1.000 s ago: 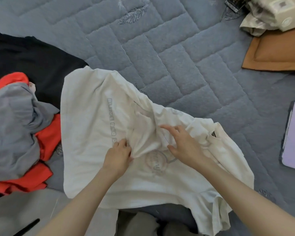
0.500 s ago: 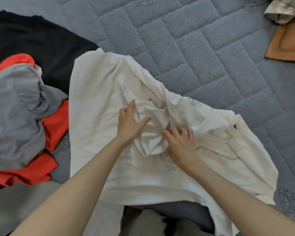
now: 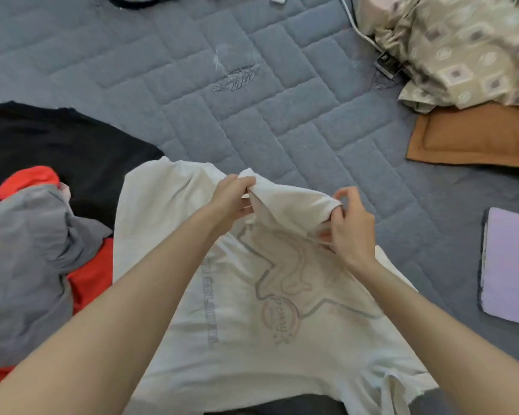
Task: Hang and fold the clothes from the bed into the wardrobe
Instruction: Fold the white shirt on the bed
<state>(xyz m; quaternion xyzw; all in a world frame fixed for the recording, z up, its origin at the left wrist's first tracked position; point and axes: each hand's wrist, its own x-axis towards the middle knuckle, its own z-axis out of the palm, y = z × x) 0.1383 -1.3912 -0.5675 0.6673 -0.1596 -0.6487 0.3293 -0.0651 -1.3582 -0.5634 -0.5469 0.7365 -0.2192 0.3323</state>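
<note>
The white T-shirt [image 3: 252, 310] lies spread on the bed [image 3: 192, 100] at lower centre. The left hand [image 3: 231, 199] pinches a raised fold of it near mid-frame, and the right hand [image 3: 348, 223] grips the same bunched cloth just to the right, fingers curled. The task looks to be at an early stage: this shirt is not yet folded, and a grey garment [image 3: 27, 250], a red one [image 3: 90, 277] and a black one [image 3: 57, 139] wait at left. No wardrobe shows.

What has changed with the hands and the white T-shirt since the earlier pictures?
Both hands rose from the crumpled middle of the white T-shirt, lifting a fold: the left hand grips one end, the right hand pinches the other. The grey garment, red garment and black garment stayed at left.
</note>
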